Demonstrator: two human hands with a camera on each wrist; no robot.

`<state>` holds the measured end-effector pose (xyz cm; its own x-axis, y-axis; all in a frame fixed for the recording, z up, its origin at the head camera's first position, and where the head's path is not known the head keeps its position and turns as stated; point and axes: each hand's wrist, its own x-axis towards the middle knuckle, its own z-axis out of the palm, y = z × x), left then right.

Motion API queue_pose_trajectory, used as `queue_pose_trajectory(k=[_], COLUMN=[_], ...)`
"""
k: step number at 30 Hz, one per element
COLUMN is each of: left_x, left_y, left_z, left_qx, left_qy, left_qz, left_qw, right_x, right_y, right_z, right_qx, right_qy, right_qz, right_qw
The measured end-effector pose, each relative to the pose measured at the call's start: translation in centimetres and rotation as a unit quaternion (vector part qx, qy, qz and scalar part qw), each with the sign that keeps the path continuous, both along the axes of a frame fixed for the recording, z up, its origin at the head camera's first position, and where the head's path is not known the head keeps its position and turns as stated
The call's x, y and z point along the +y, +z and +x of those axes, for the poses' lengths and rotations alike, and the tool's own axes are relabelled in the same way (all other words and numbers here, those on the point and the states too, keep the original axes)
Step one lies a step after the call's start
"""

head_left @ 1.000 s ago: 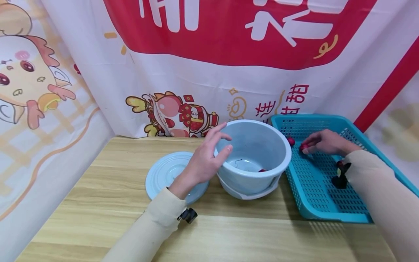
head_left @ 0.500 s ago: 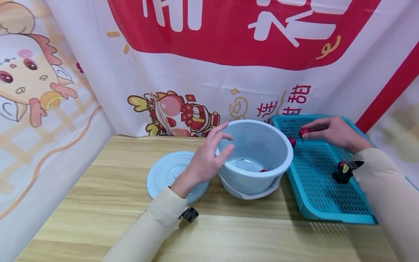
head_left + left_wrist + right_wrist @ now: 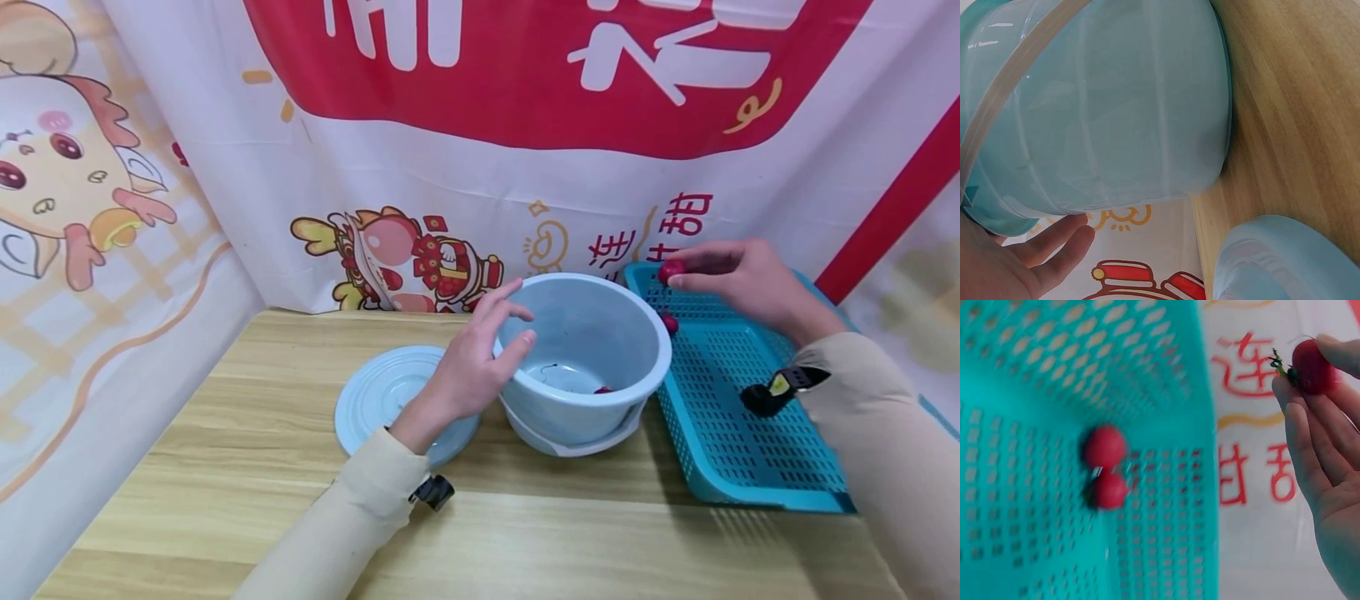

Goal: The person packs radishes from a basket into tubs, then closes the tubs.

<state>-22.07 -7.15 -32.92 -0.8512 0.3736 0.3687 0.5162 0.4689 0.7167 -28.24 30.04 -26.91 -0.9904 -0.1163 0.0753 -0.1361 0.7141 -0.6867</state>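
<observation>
My right hand (image 3: 738, 279) pinches a red radish (image 3: 1315, 367) between thumb and fingers, its green stem stub showing in the right wrist view. The radish is raised over the far left corner of a teal plastic basket (image 3: 693, 467). Two more radishes (image 3: 1107, 467) lie against each other inside the basket. My left hand (image 3: 476, 362) is at the left rim of a pale blue bucket (image 3: 585, 333), thumb and fingers loosely spread, fingers extended beside the bucket's wall in the left wrist view. Inside the bucket a small red radish (image 3: 602, 390) partly shows above the near rim.
A round pale blue lid (image 3: 371, 408) lies on the wooden table (image 3: 247, 467) left of the bucket, partly under my left forearm. The bucket's handle (image 3: 1007, 78) hangs down its side. A printed curtain (image 3: 465, 200) rises right behind the bucket and basket.
My right hand has lifted the radish from the basket floor, raising it up and then leftward toward the bucket. The left hand has stayed at the bucket's rim.
</observation>
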Motion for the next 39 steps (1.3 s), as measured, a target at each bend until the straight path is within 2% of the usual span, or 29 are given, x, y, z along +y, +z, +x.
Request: queue_pose_trajectory(k=[6, 12, 17, 22, 29, 34, 39], left_x=[0.1, 0.2, 0.2, 0.2, 0.2, 0.2, 0.1], left_y=[0.0, 0.1, 0.0, 0.1, 0.1, 0.2, 0.2], left_z=[0.1, 0.1, 0.0, 0.1, 0.1, 0.1, 0.1], left_qx=[0.001, 0.0, 0.002, -0.001, -0.003, -0.005, -0.009], left_qy=[0.001, 0.002, 0.001, 0.002, 0.003, 0.004, 0.003], left_qz=[-0.001, -0.002, -0.003, -0.003, -0.004, -0.005, -0.006], left_qw=[1.0, 1.0, 1.0, 1.0, 1.0, 1.0, 0.9999], right_x=[-1.8, -4.1, -5.7, -7.6, -9.1, -9.3, -9.4], right_y=[0.9, 1.4, 1.3, 1.1, 0.9, 0.8, 0.6], right_z=[0.6, 1.1, 0.9, 0.9, 0.6, 0.5, 0.5], right_qx=[0.063, 0.097, 0.097, 0.099, 0.07, 0.049, 0.052], right_qy=[0.005, 0.029, 0.052, 0.095, 0.159, 0.168, 0.164], right_qz=[-0.049, -0.055, -0.057, -0.056, -0.038, -0.011, 0.011], right_qw=[0.997, 0.993, 0.992, 0.989, 0.984, 0.985, 0.985])
